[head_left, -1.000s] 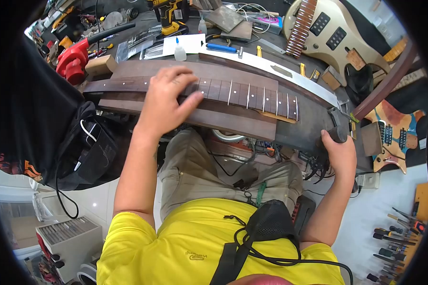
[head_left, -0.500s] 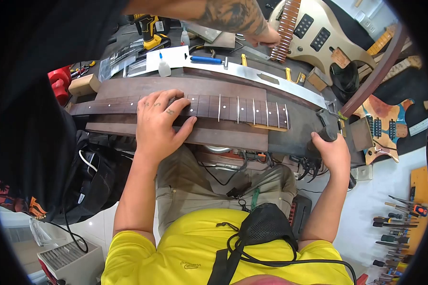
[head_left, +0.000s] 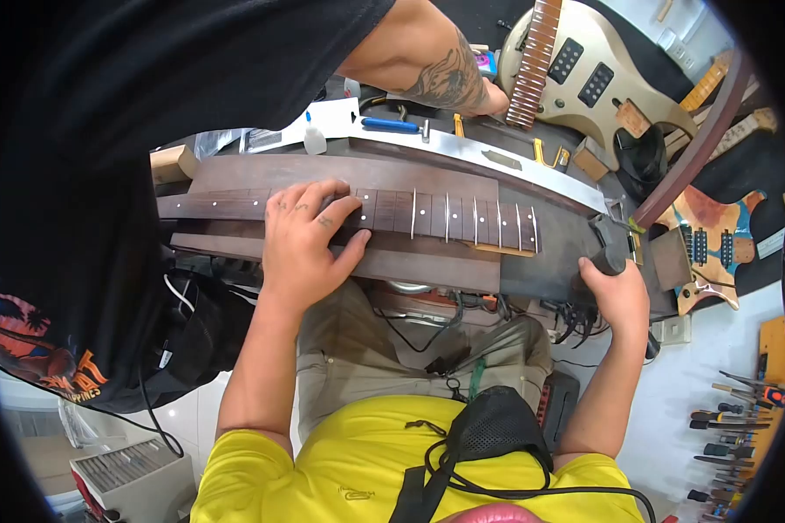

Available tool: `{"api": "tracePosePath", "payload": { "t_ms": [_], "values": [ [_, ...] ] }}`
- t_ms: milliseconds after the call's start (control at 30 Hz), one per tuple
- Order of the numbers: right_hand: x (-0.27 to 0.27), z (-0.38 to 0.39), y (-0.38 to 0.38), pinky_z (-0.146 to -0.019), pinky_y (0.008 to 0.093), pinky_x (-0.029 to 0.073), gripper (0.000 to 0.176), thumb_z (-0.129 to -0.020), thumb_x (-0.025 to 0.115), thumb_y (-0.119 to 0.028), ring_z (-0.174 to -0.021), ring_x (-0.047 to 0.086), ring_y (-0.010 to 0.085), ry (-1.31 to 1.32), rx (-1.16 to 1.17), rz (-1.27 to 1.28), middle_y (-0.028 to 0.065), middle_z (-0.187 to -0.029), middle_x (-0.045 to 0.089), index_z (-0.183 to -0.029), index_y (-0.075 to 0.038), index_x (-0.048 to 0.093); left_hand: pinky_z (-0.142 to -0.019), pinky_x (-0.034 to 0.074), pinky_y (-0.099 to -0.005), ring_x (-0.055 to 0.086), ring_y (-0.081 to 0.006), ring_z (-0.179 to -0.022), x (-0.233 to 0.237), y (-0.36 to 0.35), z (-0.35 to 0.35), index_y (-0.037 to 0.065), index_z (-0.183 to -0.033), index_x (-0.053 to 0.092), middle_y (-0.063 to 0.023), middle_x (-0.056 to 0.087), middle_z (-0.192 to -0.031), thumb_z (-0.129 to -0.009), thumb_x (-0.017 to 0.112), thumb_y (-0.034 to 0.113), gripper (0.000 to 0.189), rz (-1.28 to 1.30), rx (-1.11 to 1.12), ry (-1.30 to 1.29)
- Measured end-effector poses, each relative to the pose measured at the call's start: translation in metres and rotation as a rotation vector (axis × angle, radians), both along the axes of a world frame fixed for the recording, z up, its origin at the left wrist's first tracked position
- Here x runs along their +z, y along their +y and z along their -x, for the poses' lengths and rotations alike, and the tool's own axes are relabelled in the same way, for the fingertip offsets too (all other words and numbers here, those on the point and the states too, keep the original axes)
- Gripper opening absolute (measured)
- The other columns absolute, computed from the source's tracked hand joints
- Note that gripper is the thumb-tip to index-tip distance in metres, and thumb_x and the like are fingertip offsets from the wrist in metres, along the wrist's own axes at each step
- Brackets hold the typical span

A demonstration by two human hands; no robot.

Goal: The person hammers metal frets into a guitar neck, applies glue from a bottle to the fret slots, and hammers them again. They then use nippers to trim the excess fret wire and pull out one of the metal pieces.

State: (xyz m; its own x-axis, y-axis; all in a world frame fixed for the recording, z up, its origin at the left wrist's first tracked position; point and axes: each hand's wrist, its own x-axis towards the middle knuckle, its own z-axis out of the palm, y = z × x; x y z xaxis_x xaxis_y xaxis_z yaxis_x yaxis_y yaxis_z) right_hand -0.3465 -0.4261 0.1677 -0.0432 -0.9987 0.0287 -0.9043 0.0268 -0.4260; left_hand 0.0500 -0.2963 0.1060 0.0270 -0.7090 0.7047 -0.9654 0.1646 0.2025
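My left hand [head_left: 305, 235] lies over a dark guitar neck [head_left: 397, 213], its fingers curled across the fretboard and the thumb along the near edge. The neck has white dot inlays, and several bright fret wires show toward its right end. It rests lengthwise on brown boards [head_left: 445, 267] on the bench. At the bench's right front, my right hand [head_left: 617, 292] is closed around a dark, rounded, handle-like object [head_left: 609, 253]; its exact kind is hard to make out, and most fingers are hidden.
A co-worker in a black shirt [head_left: 235, 78] leans in from the left, a hand [head_left: 494, 98] beside a gold guitar [head_left: 597, 65]. Behind the neck lie a long metal straightedge [head_left: 462, 151], a blue-handled tool [head_left: 391, 125] and a glue bottle [head_left: 314, 138]. A colourful guitar body [head_left: 711, 244] is at right.
The co-worker's body and arm have moved further into view from the left, covering the drill and red object. The whole view has shifted slightly; my hands keep their places.
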Motion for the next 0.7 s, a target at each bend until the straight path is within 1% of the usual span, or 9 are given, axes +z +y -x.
{"api": "tracePosePath", "payload": {
  "t_ms": [100,233,267,400,500,567,600,633,700],
  "values": [
    [-0.002,0.003,-0.005,-0.09,0.0432,0.054,0.049,-0.081,0.079,-0.047,-0.102,0.074,0.0359,0.03,-0.031,-0.055,0.0179,-0.102,0.078,-0.107,-0.006,0.075,-0.103,0.042,-0.0463,0.062,-0.0321,-0.117,-0.002,0.004,0.004,0.011,-0.111,0.074,-0.0064,0.069,-0.125,-0.075,0.083,0.018,0.037,-0.027,0.004,0.014],
    [-0.006,0.005,-0.005,-0.08,0.0412,0.053,0.044,-0.083,0.078,-0.047,-0.083,0.073,0.0309,-0.003,0.011,-0.059,0.0141,-0.086,0.076,-0.096,-0.004,0.077,-0.103,0.042,-0.0462,0.063,-0.0313,-0.116,-0.004,0.003,0.002,0.01,-0.111,0.074,-0.0065,0.069,-0.124,-0.076,0.083,0.019,0.037,-0.015,0.01,0.001],
    [-0.005,0.004,-0.003,-0.076,0.0405,0.053,0.043,-0.084,0.078,-0.046,-0.076,0.07,0.028,-0.031,0.042,-0.028,0.0127,-0.081,0.075,-0.09,-0.003,0.077,-0.106,0.041,-0.0469,0.062,-0.0326,-0.119,-0.004,0.005,0.003,0.01,-0.112,0.073,-0.0074,0.07,-0.126,-0.077,0.083,0.02,0.038,-0.038,0.022,0.02],
    [-0.011,0.01,-0.01,-0.075,0.0398,0.053,0.043,-0.085,0.078,-0.046,-0.075,0.069,0.026,-0.004,0.07,0.008,0.0131,-0.081,0.074,-0.089,-0.003,0.076,-0.118,0.038,-0.0526,0.059,-0.0338,-0.133,0.006,0.003,0.014,0.008,-0.116,0.072,-0.0116,0.068,-0.136,-0.082,0.081,0.025,0.039,-0.112,0.054,-0.018],
    [0.001,0.005,-0.006,-0.072,0.0364,0.051,0.04,-0.088,0.08,-0.039,-0.072,0.066,0.0195,0.009,0.215,0.03,0.01,-0.078,0.073,-0.088,0.0,0.075,-0.118,0.038,-0.0547,0.06,-0.0327,-0.133,0.0,-0.005,0.017,0.008,-0.118,0.071,-0.0121,0.068,-0.138,-0.083,0.081,0.028,0.041,-0.134,-0.029,0.06],
    [0.019,-0.013,0.008,-0.068,0.0316,0.048,0.035,-0.092,0.081,-0.031,-0.071,0.06,0.0128,-0.22,0.25,0.171,0.0046,-0.075,0.069,-0.087,0.003,0.073,-0.117,0.04,-0.0548,0.061,-0.0324,-0.131,-0.009,-0.006,0.015,0.009,-0.119,0.073,-0.0112,0.069,-0.137,-0.085,0.081,0.032,0.041,-0.139,-0.005,0.018],
    [0.026,-0.022,0.011,-0.065,0.0289,0.046,0.03,-0.093,0.082,-0.025,-0.07,0.056,0.0093,-0.274,0.367,0.208,0.0003,-0.075,0.066,-0.088,0.003,0.073,-0.116,0.04,-0.0546,0.062,-0.032,-0.131,-0.014,-0.007,0.014,0.009,-0.118,0.073,-0.0107,0.07,-0.136,-0.086,0.08,0.033,0.041,-0.1,-0.003,0.009],
    [0.028,-0.037,0.017,-0.062,0.0277,0.043,0.028,-0.092,0.082,-0.024,-0.067,0.053,0.0079,-0.313,0.418,0.291,-0.0015,-0.073,0.063,-0.088,0.002,0.073,-0.115,0.041,-0.0543,0.062,-0.0316,-0.13,-0.017,-0.007,0.014,0.009,-0.117,0.074,-0.0101,0.071,-0.134,-0.086,0.08,0.034,0.04,-0.062,-0.006,-0.002],
    [0.042,-0.067,0.026,-0.06,0.0264,0.041,0.027,-0.088,0.084,-0.023,-0.065,0.05,0.0064,-0.273,0.588,0.21,-0.0035,-0.072,0.061,-0.087,0.001,0.071,-0.114,0.042,-0.0542,0.063,-0.0317,-0.128,-0.018,-0.006,0.014,0.009,-0.117,0.075,-0.0102,0.071,-0.132,-0.087,0.079,0.034,0.039,-0.047,-0.012,0.034]
  ]
}}
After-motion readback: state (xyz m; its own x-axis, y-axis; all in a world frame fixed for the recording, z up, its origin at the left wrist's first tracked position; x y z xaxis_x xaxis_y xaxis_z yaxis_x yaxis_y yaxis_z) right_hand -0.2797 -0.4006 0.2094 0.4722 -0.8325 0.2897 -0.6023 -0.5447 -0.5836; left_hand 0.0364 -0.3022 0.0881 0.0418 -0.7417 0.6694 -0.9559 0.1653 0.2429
